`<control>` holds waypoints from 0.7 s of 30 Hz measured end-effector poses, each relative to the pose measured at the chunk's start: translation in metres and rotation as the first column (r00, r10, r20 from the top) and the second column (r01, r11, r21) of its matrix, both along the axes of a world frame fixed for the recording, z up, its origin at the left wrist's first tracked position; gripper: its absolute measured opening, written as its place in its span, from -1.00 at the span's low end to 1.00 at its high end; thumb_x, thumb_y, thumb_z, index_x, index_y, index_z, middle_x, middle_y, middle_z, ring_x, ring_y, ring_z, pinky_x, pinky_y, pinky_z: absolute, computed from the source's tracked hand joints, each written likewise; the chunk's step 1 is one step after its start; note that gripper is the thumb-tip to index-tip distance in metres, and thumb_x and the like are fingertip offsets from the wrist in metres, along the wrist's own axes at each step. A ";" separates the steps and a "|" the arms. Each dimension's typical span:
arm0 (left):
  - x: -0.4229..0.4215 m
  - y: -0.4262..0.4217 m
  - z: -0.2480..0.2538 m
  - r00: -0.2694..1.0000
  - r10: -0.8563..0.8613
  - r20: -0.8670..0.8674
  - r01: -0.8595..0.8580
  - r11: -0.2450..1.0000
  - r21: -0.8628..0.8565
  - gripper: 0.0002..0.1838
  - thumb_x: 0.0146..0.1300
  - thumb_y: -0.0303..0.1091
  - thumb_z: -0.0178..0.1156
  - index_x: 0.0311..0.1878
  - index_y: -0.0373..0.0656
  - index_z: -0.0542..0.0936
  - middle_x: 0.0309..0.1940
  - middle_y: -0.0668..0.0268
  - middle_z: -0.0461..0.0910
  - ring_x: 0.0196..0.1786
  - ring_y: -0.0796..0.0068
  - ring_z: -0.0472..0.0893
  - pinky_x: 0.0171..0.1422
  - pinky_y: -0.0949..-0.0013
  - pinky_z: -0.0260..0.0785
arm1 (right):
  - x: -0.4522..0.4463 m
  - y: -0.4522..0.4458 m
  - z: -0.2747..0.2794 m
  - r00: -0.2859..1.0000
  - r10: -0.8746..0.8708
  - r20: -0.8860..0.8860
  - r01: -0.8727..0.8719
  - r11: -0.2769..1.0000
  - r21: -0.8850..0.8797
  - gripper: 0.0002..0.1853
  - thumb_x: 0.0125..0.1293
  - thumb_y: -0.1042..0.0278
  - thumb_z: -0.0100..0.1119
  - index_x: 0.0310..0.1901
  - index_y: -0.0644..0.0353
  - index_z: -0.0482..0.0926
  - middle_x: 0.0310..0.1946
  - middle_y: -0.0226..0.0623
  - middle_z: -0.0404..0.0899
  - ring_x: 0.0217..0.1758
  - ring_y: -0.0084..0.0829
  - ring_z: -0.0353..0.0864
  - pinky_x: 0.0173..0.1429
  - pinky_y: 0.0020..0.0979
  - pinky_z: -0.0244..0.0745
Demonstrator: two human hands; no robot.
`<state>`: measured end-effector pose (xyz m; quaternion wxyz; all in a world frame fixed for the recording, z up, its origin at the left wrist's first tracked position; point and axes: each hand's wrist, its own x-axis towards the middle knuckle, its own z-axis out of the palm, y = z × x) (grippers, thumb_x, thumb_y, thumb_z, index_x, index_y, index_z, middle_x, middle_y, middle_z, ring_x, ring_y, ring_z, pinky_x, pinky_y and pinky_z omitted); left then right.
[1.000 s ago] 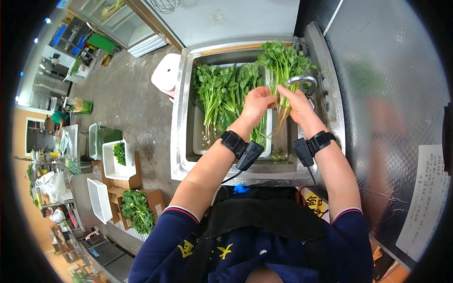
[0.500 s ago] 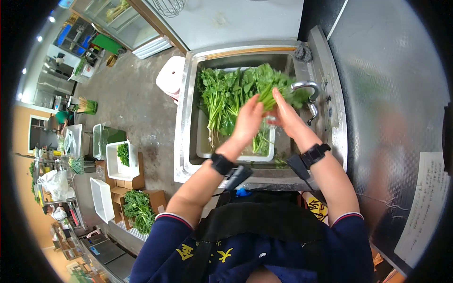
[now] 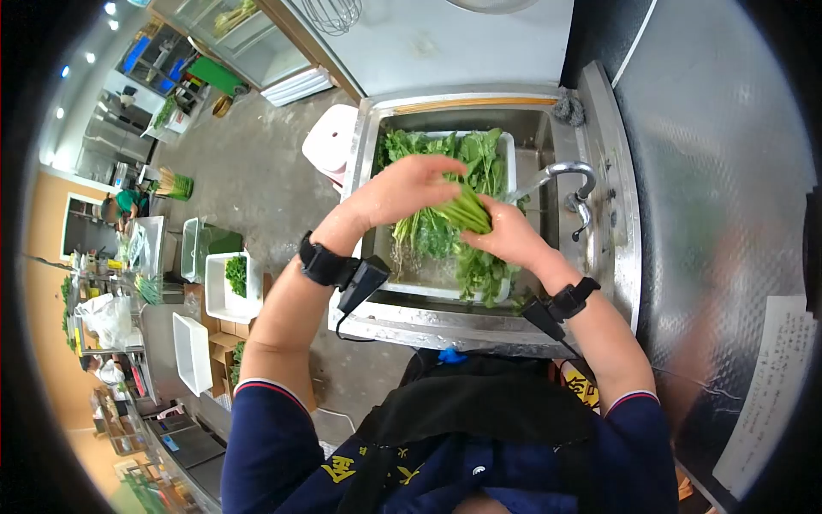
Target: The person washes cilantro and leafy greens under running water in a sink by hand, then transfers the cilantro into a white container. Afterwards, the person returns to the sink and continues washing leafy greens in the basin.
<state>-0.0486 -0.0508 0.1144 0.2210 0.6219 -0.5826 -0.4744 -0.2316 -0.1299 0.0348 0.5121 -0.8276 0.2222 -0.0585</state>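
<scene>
My right hand (image 3: 511,233) is closed around the pale green stems of a bunch of leafy greens (image 3: 467,212), above the white tub in the sink. Some leaves hang below the hand. My left hand (image 3: 407,188) is over the left end of the stems, its fingers stretched out and slightly blurred; whether they touch the stems is hard to tell. More leafy greens (image 3: 486,158) lie in the white tub (image 3: 512,163), with roots and shallow water showing at its near side. Beside them, water runs from the curved faucet (image 3: 572,168).
The metal sink (image 3: 377,313) has a raised rim. A steel scrubber (image 3: 568,110) rests at its far right corner. To the left are a white stool (image 3: 330,141), white bins (image 3: 193,355) and a green-filled bin (image 3: 231,295). A metal wall (image 3: 711,171) stands at right.
My left hand has moved left, off the bunch's side. The bunch has turned, its leaves now hanging toward me, and my right hand has come lower with it. The view has shifted slightly.
</scene>
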 end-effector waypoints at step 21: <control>-0.091 -0.052 -0.132 0.534 0.541 -0.650 -0.666 0.743 0.071 -0.79 0.19 -0.31 0.12 -0.23 -0.28 0.49 -0.41 0.32 0.53 -0.31 0.53 0.49 -0.22 0.45 0.34 | -0.052 -0.039 -0.037 0.970 -0.243 0.006 0.233 0.940 0.250 -0.50 0.06 0.30 0.27 0.01 0.37 0.38 -0.02 -0.17 0.49 0.07 -0.40 0.44 0.17 -0.41 0.30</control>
